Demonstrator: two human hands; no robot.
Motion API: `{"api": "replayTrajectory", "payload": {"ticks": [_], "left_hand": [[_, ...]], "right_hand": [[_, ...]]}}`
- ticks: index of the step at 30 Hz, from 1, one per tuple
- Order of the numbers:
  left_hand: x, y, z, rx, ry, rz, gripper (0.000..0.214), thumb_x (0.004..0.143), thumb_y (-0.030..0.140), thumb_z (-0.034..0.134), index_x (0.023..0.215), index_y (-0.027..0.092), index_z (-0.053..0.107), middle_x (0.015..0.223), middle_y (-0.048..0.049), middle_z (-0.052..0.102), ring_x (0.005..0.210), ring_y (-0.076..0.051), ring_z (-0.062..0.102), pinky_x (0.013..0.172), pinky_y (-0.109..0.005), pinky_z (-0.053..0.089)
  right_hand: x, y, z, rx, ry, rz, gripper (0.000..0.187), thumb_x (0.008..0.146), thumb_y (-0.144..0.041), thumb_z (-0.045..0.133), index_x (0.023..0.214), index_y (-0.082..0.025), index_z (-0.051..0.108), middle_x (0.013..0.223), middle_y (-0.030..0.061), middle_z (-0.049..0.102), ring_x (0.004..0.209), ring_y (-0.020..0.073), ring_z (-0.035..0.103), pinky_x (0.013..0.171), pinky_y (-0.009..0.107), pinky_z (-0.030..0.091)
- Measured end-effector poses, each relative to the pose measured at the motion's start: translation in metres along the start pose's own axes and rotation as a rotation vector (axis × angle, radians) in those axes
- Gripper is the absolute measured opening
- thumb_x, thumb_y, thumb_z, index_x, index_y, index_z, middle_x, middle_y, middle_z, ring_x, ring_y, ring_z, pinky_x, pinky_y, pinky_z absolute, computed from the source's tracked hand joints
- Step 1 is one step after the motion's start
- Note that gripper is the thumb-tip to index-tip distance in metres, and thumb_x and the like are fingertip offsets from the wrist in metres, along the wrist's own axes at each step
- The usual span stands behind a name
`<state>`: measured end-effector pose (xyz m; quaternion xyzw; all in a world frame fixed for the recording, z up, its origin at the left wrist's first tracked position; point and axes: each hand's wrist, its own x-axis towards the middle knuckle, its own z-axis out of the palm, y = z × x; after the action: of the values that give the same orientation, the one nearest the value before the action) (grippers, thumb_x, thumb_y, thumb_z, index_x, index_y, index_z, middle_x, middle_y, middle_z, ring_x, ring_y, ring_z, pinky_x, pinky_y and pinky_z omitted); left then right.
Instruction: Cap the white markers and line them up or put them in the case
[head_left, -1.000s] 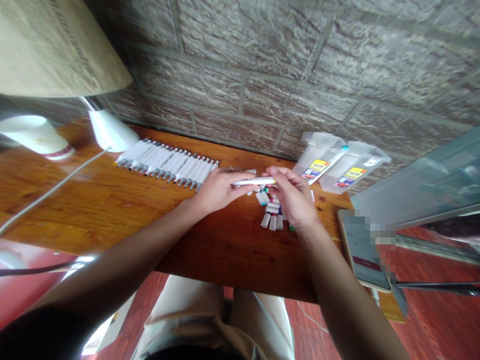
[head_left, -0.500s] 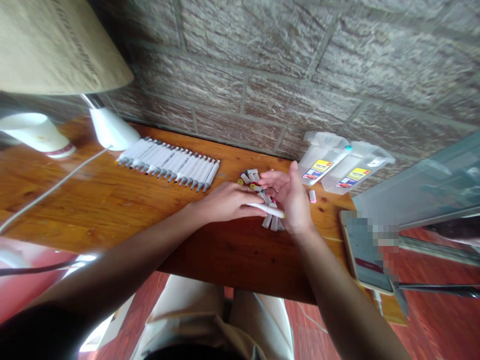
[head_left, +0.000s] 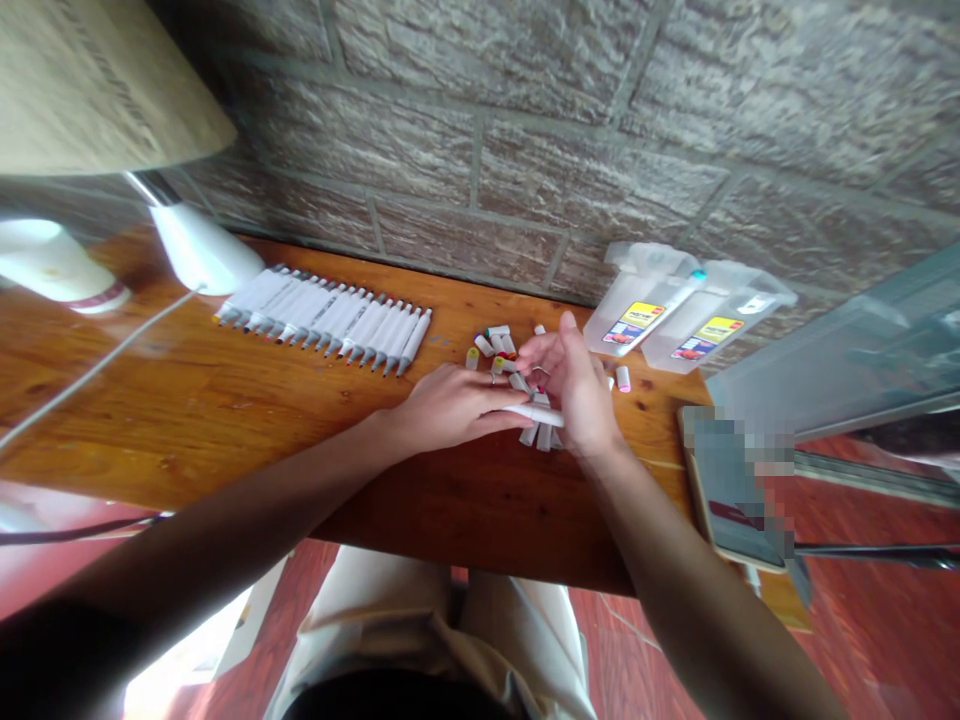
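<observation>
A white marker (head_left: 540, 413) is pinched between the thumb and fingers of my left hand (head_left: 457, 405), and its far end points right. That end meets the heel of my right hand (head_left: 577, 390), or passes just in front of it. My right hand is turned palm inward, thumb raised and fingers loosely bent; I see nothing gripped in it. Loose marker caps (head_left: 496, 345) in several colours lie behind and below my hands, partly hidden. Further left, a row of white markers with grey ends (head_left: 330, 315) lies side by side.
Two clear plastic holders (head_left: 690, 315) stand against the brick wall, one with a marker in it. A pink-ended cap (head_left: 623, 379) lies before them. A phone (head_left: 731, 490) rests at the right edge. A lamp (head_left: 199, 240) and paper cup (head_left: 64, 265) stand left.
The marker's yellow end, visible before, is now hidden at my right hand. Both hands have shifted only slightly, and the whole view has moved a little.
</observation>
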<state>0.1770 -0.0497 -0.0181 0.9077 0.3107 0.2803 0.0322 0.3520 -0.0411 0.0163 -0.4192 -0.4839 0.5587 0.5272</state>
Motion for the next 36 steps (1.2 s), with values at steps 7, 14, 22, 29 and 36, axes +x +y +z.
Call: {"api": "replayTrajectory", "payload": {"ticks": [7, 14, 22, 29, 36], "left_hand": [[-0.001, -0.001, 0.001, 0.060, 0.024, 0.037, 0.036, 0.101, 0.051, 0.049, 0.107, 0.029, 0.077, 0.102, -0.0005, 0.080, 0.082, -0.015, 0.075, 0.072, -0.023, 0.052], [-0.002, -0.005, 0.002, 0.012, 0.047, 0.095, 0.033, 0.100, 0.048, 0.053, 0.110, 0.029, 0.078, 0.104, -0.0015, 0.080, 0.087, -0.015, 0.075, 0.077, -0.023, 0.054], [0.005, -0.007, 0.002, 0.014, 0.153, 0.046, 0.034, 0.099, 0.049, 0.055, 0.113, 0.026, 0.077, 0.105, -0.0040, 0.080, 0.088, -0.016, 0.076, 0.080, -0.023, 0.055], [0.009, -0.012, -0.010, 0.035, 0.223, -0.049, 0.030, 0.096, 0.045, 0.062, 0.110, 0.023, 0.077, 0.104, -0.0049, 0.080, 0.089, -0.017, 0.076, 0.079, -0.023, 0.053], [0.010, -0.015, -0.015, 0.092, 0.281, -0.131, 0.029, 0.097, 0.044, 0.060, 0.105, 0.021, 0.076, 0.098, -0.0058, 0.079, 0.084, -0.017, 0.073, 0.075, -0.025, 0.050]], "right_hand": [[-0.001, 0.001, 0.002, 0.003, -0.074, -0.012, 0.058, 0.081, -0.076, 0.063, 0.063, -0.020, 0.064, 0.064, 0.0007, 0.062, 0.061, 0.0123, 0.055, 0.056, 0.026, 0.042], [-0.002, 0.001, 0.004, 0.013, -0.108, 0.014, 0.059, 0.081, -0.075, 0.063, 0.061, -0.020, 0.062, 0.063, 0.0000, 0.061, 0.058, 0.0114, 0.053, 0.055, 0.025, 0.042], [0.006, -0.010, -0.001, 0.062, 0.049, -0.025, 0.060, 0.079, -0.081, 0.059, 0.066, -0.022, 0.056, 0.062, -0.0012, 0.060, 0.055, 0.0118, 0.054, 0.052, 0.026, 0.042], [0.011, -0.004, -0.012, -0.135, 0.049, -0.099, 0.052, 0.079, -0.073, 0.068, 0.069, -0.022, 0.065, 0.070, -0.0002, 0.066, 0.062, 0.0124, 0.058, 0.058, 0.026, 0.046], [0.006, -0.002, -0.012, -0.375, -0.020, -0.166, 0.054, 0.086, -0.071, 0.061, 0.073, -0.020, 0.070, 0.054, -0.0037, 0.056, 0.046, 0.0088, 0.047, 0.047, 0.024, 0.035]]}}
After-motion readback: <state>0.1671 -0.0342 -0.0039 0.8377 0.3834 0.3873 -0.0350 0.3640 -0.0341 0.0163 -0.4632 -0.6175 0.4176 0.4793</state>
